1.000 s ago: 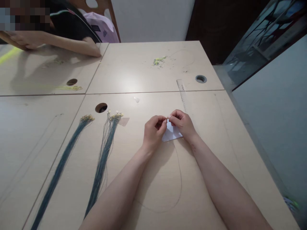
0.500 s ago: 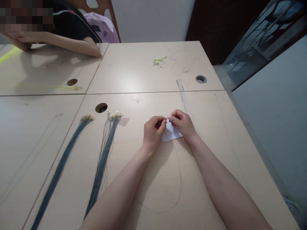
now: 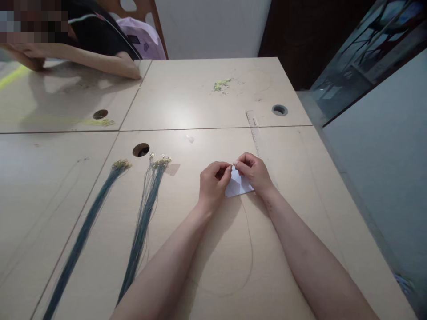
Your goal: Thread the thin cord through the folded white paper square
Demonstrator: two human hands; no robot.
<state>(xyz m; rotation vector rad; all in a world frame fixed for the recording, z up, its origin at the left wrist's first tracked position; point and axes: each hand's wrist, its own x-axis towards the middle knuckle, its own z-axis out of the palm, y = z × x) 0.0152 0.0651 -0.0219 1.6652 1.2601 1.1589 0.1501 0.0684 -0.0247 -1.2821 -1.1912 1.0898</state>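
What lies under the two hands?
A white paper lies on the table under the left hand and right hand. A thin cord loops back from them. What the fingertips pinch is hidden.

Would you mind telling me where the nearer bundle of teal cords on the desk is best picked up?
Probably just below the gold clasps, where the teal cord bundle is tightest. Come from above and pinch across it: it lies flat, and its strands loosen toward the near edge.
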